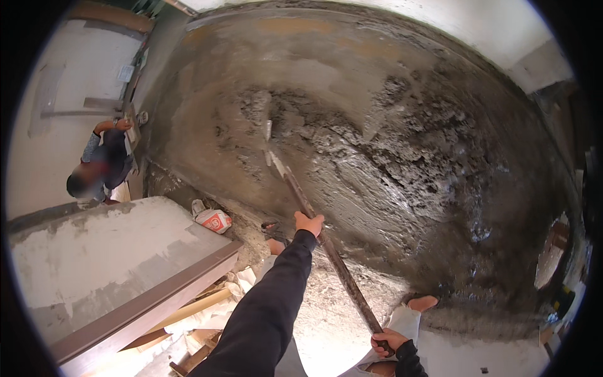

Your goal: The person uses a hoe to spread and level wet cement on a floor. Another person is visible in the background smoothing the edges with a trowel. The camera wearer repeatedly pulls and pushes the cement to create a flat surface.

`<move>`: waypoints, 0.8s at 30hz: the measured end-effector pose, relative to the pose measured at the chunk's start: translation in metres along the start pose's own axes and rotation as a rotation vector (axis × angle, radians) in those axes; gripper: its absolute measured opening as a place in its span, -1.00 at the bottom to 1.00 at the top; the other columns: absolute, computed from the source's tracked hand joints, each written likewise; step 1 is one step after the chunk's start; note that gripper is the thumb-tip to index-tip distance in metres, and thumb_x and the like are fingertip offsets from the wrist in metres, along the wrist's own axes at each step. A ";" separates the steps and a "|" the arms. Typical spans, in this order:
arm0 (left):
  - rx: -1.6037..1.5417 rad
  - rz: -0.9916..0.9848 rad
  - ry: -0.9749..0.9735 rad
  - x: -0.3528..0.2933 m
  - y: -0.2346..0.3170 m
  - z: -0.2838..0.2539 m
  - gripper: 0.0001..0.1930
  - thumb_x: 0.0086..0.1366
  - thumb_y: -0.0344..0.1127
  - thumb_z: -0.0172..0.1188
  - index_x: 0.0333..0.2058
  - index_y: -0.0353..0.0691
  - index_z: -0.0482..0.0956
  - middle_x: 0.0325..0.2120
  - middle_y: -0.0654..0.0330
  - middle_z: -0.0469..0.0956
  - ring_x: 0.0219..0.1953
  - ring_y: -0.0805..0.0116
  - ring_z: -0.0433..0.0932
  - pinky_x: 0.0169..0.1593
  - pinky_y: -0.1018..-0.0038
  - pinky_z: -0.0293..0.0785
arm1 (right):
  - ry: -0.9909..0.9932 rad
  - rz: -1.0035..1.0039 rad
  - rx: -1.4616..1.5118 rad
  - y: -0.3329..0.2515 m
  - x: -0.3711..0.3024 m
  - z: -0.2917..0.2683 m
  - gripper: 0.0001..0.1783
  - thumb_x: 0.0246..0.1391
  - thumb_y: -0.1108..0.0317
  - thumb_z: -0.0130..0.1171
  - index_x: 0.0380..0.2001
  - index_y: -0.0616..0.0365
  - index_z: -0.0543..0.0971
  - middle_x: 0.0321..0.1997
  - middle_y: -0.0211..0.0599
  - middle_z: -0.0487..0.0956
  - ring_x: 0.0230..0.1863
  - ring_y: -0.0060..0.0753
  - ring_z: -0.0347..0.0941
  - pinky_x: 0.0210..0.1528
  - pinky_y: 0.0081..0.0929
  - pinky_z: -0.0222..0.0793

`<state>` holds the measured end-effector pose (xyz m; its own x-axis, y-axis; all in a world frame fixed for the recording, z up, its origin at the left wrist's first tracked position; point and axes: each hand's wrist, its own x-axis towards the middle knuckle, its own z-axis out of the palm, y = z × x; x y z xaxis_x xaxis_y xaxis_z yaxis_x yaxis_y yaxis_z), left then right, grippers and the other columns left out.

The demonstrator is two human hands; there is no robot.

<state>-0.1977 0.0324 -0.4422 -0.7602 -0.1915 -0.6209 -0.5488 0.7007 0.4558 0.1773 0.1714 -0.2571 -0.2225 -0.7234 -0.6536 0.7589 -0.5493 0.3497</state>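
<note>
My left hand (309, 224) is wrapped round the middle of a long wooden handle, thumb side up. Lower down, near the handle's end, my right hand (389, 341) is closed on the same pole. It belongs to a hoe (335, 259) whose metal head rests in wet grey mortar (414, 157); part of the blade is covered. The mortar is heaped and rough towards the right, smoother towards the far left. My feet stand at its near edge, the right foot (423, 303) in a sandal.
A person (100, 163) is at the far left beside the wall. A white-and-red bag (212, 218) sits at the corner of a plastered ledge (113, 257) with a brown edge. Wooden boards (188, 311) and scraps lie under it. Pale walls enclose the mortar.
</note>
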 end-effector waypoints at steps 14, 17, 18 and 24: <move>-0.444 -0.455 -0.477 -0.129 -0.015 0.063 -0.91 0.01 -0.44 0.15 -0.52 -0.29 0.43 -0.61 0.16 0.44 -0.72 0.45 0.30 -0.72 0.50 0.13 | 0.760 -0.259 -0.829 0.043 -0.162 -0.112 -0.59 -0.25 -0.01 0.26 -0.64 0.16 0.56 -0.74 -0.30 0.49 -0.72 -0.37 0.40 -0.60 -0.38 0.30; -0.737 -0.500 -0.773 -0.257 0.001 0.085 -0.88 0.15 -0.34 0.05 -0.45 -0.26 0.48 -0.58 0.12 0.49 -0.49 0.28 0.47 -0.43 0.39 0.40 | 1.106 -0.393 -1.229 0.116 -0.226 -0.197 -0.60 -0.45 0.00 0.28 -0.62 0.12 0.58 -0.67 -0.19 0.52 -0.56 -0.12 0.49 -0.45 -0.25 0.39; -0.837 -0.609 -0.631 -0.310 0.028 0.098 -0.87 0.16 -0.30 0.05 -0.46 -0.24 0.42 -0.60 0.11 0.44 -0.49 0.24 0.45 -0.39 0.30 0.41 | 1.207 -0.388 -1.287 0.147 -0.252 -0.218 -0.62 -0.52 0.01 0.28 -0.65 0.10 0.56 -0.64 -0.17 0.53 -0.51 -0.06 0.49 -0.41 -0.21 0.39; -0.643 -0.501 -0.687 -0.395 -0.007 0.260 -0.71 0.15 -0.14 0.07 -0.63 -0.17 0.33 -0.73 0.14 0.34 -0.50 0.20 0.41 -0.34 0.21 0.39 | 1.825 -0.212 -1.043 0.286 -0.390 -0.291 -0.73 -0.61 0.24 0.26 -0.68 0.07 0.49 -0.64 -0.19 0.50 -0.47 -0.02 0.44 -0.32 -0.15 0.33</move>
<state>0.1969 0.2824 -0.3659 -0.1480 0.2122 -0.9660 -0.9775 0.1169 0.1755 0.6589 0.4183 -0.0976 -0.1162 0.7864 -0.6067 0.9311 0.2989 0.2092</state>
